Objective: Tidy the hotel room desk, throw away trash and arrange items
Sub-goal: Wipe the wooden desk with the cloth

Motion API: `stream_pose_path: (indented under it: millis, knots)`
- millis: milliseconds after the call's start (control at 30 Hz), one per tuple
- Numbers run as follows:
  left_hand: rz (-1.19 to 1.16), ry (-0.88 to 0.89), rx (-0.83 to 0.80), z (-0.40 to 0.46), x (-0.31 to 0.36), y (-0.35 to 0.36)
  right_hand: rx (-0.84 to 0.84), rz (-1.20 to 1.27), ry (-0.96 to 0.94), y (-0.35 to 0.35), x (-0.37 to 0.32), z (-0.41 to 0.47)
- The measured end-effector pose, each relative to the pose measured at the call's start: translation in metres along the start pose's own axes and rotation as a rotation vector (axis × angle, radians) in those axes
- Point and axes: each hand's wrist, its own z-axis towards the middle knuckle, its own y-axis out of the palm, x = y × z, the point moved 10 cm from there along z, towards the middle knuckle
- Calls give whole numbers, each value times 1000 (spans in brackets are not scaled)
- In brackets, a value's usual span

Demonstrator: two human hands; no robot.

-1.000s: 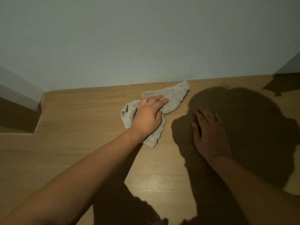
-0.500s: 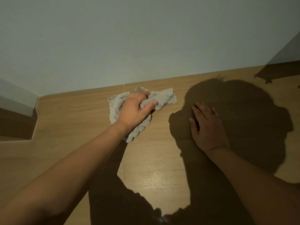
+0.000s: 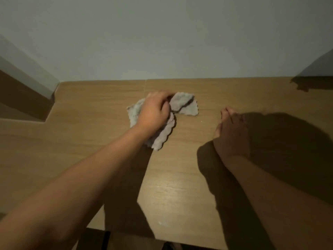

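Left hand (image 3: 153,112) at centre frame, fingers curled into the bunched grey cloth (image 3: 182,106) on the wooden bench (image 3: 90,138); right hand (image 3: 231,132) lies flat, fingers straight, holding nothing.

Two bare arms

The left hand (image 3: 155,112) and right hand (image 3: 230,134) are wearing nothing: no sleeves, no rings.
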Motion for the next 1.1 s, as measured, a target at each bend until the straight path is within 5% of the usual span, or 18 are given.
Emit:
stream_pose_path:
  millis: [167,400,600,800,1100]
  knots:
    - [121,49,-117,58,30,64,29,38,28,-2,3,0]
    - [-121,436,-505,-67,41,41,13,-23,16,-1,-2,3]
    - [-302,87,-147,34,-4,-20,15,-25,1,1,-2,3]
    - [219,-124,-134,39,-34,30,0,-13,13,2,1,3]
    - [-37,159,-383,-107,2,27,-14,-20,8,3,-1,4]
